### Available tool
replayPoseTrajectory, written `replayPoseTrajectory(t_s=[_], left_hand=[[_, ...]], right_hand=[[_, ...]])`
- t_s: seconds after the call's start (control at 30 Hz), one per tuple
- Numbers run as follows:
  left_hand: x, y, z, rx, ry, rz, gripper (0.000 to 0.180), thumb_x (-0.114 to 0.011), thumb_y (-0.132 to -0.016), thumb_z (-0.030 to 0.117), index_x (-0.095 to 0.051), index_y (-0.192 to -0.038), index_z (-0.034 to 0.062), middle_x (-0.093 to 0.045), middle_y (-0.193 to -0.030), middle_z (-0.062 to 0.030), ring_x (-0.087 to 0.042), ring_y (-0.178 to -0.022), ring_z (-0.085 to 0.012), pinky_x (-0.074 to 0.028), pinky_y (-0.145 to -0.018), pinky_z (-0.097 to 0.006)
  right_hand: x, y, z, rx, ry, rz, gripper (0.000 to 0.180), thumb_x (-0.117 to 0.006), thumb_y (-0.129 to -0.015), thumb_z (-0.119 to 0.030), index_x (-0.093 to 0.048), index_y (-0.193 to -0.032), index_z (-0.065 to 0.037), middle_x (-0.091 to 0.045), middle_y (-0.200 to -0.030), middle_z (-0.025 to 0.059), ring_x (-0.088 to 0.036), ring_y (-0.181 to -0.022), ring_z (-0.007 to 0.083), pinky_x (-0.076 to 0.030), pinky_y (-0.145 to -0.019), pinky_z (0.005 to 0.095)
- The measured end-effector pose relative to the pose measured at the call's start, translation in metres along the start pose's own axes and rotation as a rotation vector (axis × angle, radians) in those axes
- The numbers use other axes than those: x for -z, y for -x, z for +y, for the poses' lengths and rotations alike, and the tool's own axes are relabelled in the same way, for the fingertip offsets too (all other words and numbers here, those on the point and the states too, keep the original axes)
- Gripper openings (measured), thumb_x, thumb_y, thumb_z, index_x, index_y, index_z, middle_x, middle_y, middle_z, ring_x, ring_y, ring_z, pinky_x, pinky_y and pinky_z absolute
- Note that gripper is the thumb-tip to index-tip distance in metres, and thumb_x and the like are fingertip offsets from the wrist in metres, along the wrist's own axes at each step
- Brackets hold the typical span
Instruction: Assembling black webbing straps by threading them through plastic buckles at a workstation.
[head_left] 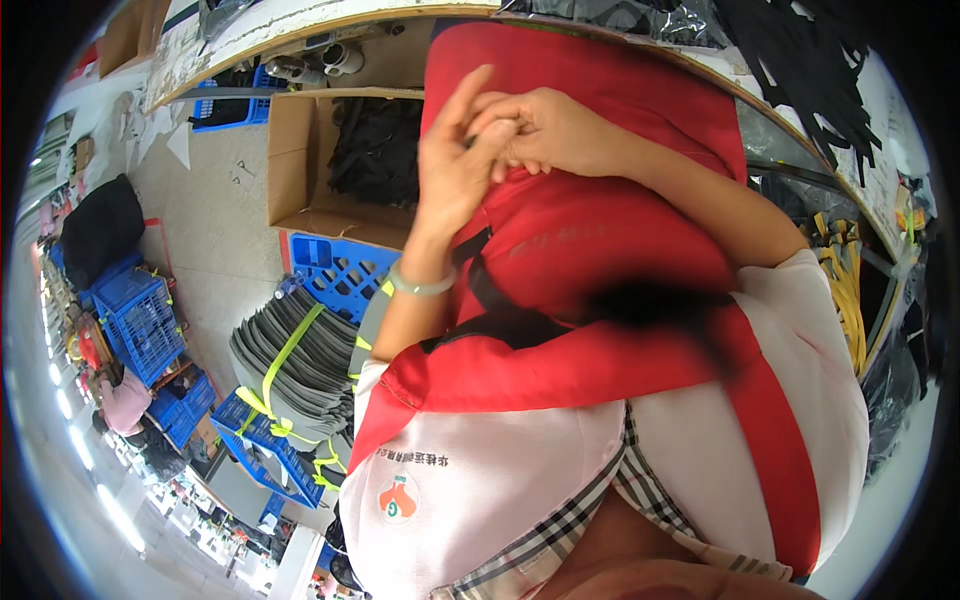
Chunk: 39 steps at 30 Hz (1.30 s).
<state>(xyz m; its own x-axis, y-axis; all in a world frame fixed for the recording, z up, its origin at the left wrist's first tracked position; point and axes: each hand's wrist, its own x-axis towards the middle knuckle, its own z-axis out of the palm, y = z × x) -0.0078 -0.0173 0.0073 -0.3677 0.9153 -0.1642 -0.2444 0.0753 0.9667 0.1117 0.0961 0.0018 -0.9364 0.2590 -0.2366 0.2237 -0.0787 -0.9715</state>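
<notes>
The apron (600, 225) is red, the collar (535, 535) plaid, the crates (140, 322) blue.

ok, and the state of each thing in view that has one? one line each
Left hand, one finger extended, others meeting the right hand; whether its grip holds anything is unclear
Right hand, fingers bent; grip contents unclear
Red apron, worn
Bracelet, on the left wrist
Cardboard box, open, black pieces inside
Grey stack, tied with a yellow-green strap
Black strips, hanging over the table edge
</notes>
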Motion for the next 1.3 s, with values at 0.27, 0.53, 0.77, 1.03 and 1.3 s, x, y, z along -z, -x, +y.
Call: replayPoseTrajectory(t_s=[0.27,0.53,0.77,1.03,1.3], left_hand=[[0.000,-0.031,-0.011,0.255,0.040,-0.164,0.020,-0.059,-0.093,0.014,-0.062,-0.107,0.0002,-0.059,-0.067,-0.0009,-0.049,-0.048,-0.0041,-0.032,-0.041,-0.018],[-0.026,-0.049,-0.015,0.386,-0.143,-0.351,0.015,-0.060,-0.094,0.018,-0.062,-0.092,0.0034,-0.058,-0.070,-0.0004,-0.050,-0.053,-0.0054,-0.037,-0.047,-0.017],[-0.033,-0.059,-0.028,0.764,0.744,0.008,0.026,-0.054,-0.096,0.033,-0.059,-0.101,0.0088,-0.060,-0.087,-0.0049,-0.059,-0.079,-0.0166,-0.050,-0.061,-0.028],[-0.041,-0.056,-0.035,0.665,0.570,-0.197,0.028,-0.055,-0.096,0.030,-0.057,-0.105,0.0038,-0.054,-0.079,-0.0045,-0.052,-0.070,-0.0159,-0.048,-0.060,-0.029],[-0.043,-0.059,-0.041,0.644,0.601,-0.258,0.028,-0.058,-0.094,0.030,-0.061,-0.104,0.0037,-0.055,-0.076,-0.0020,-0.052,-0.069,-0.0133,-0.046,-0.060,-0.027]], right_hand=[[0.044,0.033,0.011,-0.159,-0.140,0.231,0.025,-0.057,-0.093,-0.028,-0.063,-0.089,-0.005,-0.058,-0.065,0.0000,-0.053,-0.052,0.0066,-0.042,-0.048,0.0196],[0.060,0.056,0.015,-0.039,0.157,0.270,0.028,-0.057,-0.093,-0.026,-0.062,-0.083,-0.001,-0.060,-0.065,0.0065,-0.057,-0.053,0.0113,-0.044,-0.050,0.0262],[0.152,0.123,0.002,0.125,0.627,1.150,0.013,-0.067,-0.084,-0.014,-0.066,-0.094,-0.004,-0.061,-0.079,0.0039,-0.054,-0.066,0.0116,-0.047,-0.064,0.0243],[0.222,0.177,-0.004,0.045,1.115,0.989,0.027,-0.065,-0.079,-0.003,-0.064,-0.106,-0.008,-0.059,-0.094,0.0076,-0.058,-0.096,0.0257,-0.047,-0.087,0.0326],[0.191,0.201,0.046,-0.069,1.053,1.052,0.024,-0.066,-0.080,-0.005,-0.066,-0.103,-0.008,-0.059,-0.101,0.0092,-0.059,-0.092,0.0277,-0.049,-0.080,0.0339]])
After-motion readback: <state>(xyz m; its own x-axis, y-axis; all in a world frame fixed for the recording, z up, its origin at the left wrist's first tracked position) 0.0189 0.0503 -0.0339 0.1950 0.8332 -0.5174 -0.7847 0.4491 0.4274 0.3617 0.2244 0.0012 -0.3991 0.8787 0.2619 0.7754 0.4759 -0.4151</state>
